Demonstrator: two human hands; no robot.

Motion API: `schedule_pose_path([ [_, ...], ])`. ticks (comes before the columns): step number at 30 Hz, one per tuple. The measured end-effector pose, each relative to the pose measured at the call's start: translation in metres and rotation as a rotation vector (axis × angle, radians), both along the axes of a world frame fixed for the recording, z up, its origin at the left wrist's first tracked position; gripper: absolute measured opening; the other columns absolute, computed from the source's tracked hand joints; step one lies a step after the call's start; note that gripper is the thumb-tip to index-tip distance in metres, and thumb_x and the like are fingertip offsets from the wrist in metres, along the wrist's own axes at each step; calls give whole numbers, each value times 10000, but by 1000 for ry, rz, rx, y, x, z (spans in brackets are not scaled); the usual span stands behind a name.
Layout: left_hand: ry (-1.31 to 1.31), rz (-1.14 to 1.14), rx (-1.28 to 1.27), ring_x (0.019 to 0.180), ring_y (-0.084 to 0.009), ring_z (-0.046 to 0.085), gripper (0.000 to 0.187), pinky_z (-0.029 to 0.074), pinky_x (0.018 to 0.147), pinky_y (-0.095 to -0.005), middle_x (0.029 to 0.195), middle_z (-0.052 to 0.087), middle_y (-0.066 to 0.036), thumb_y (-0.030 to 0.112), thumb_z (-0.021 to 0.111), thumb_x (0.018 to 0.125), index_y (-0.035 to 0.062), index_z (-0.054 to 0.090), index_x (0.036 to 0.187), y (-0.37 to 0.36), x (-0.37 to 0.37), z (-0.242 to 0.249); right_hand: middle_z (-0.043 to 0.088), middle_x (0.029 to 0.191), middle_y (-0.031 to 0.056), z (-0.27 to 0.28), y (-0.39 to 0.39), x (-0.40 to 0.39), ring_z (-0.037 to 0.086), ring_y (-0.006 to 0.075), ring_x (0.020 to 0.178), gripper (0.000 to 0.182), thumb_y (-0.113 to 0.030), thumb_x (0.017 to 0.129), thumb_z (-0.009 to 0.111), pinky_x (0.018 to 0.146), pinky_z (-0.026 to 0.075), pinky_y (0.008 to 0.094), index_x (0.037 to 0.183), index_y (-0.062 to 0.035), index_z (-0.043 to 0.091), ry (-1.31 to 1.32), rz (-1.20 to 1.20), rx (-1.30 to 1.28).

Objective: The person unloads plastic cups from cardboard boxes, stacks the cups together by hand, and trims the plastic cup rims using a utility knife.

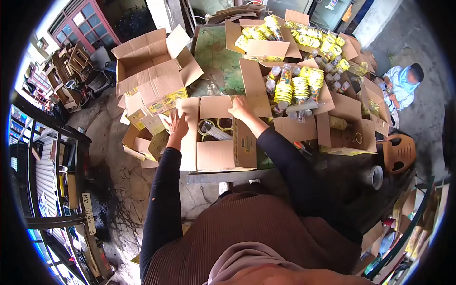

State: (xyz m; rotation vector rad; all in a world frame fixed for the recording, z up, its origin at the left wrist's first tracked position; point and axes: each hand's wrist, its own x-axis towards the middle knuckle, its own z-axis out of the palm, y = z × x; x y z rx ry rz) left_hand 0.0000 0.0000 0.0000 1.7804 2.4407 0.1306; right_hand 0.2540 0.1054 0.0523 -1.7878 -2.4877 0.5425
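Observation:
An open cardboard box (215, 155) stands in front of me on the table, its flaps folded outward. Inside it lie clear plastic tubes (216, 131) and yellow-rimmed round pieces (224, 124). My left hand (176, 125) is at the outer edge of the left flap, fingers spread. At the far right corner my right hand (242, 109) has its fingers curled over the cardboard, closed on the box's edge. The fingertips of my right hand are partly hidden.
Boxes of yellow-ringed clear containers (300, 88) stand at the right and back of the green table (213, 52). An empty box (147, 61) is stacked at the left. A seated person (401, 88) and an orange plastic chair (399, 153) are at the right.

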Motion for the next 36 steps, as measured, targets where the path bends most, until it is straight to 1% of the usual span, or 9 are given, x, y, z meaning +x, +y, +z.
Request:
schedule_pose_path([
  [3,179,-161,446,1278,-301,353,338,282,1031,-513,1329,455,-134,184,531,806,52,606,1108,14,13,-4,590,1143,251,-10,-10,5,597,348,1043,487,-331,740,721,903,478,450,1077,6,622,136,16,-28],
  [8,-271,-308,372,963,-390,573,398,461,782,-477,955,639,-159,422,514,905,67,688,866,44,96,32,657,900,184,-19,-15,29,640,294,892,417,-355,787,729,789,510,397,954,15,634,367,-11,119],
  [11,-654,-344,212,881,-432,603,505,469,776,-491,858,650,-210,497,431,941,58,673,880,67,104,-28,649,800,86,-51,-22,91,625,180,748,332,-312,839,702,666,509,320,927,2,635,819,66,-135],
  [15,-812,-208,141,807,-429,619,508,484,719,-441,767,630,-237,490,512,911,6,650,837,39,125,8,581,626,15,-47,-95,187,533,83,526,85,-100,822,641,488,436,256,809,-19,619,616,-79,-371],
  [16,-815,-215,130,807,-429,619,508,484,719,-441,767,630,-237,490,512,911,6,650,837,36,128,11,669,711,119,-80,-101,212,646,257,624,169,-201,779,671,587,503,396,771,-32,662,519,14,-367],
  [21,-769,-129,141,742,-397,635,488,488,681,-429,723,627,-238,442,565,890,-34,638,818,35,142,9,637,887,158,-130,-166,235,617,376,853,277,-242,741,723,743,497,464,936,-58,654,131,-173,-52],
  [30,-983,-17,249,676,-198,653,347,507,633,-335,749,683,-124,271,713,785,-36,663,940,52,140,-19,629,806,144,-145,-163,231,613,360,828,180,-198,721,713,725,488,461,790,-60,622,91,-112,-45],
  [33,-791,-34,305,629,-222,623,323,495,615,-351,704,646,-125,263,727,766,-16,655,911,44,147,-5,639,744,122,-116,-154,236,639,295,756,184,-152,714,732,687,494,410,818,-42,627,162,-143,-238],
  [36,-753,-31,398,596,-237,580,264,469,587,-367,677,611,-114,222,730,759,5,626,868,32,158,5,649,719,93,-58,-127,235,625,192,671,137,-129,797,700,597,464,347,907,-68,645,604,162,-363],
])
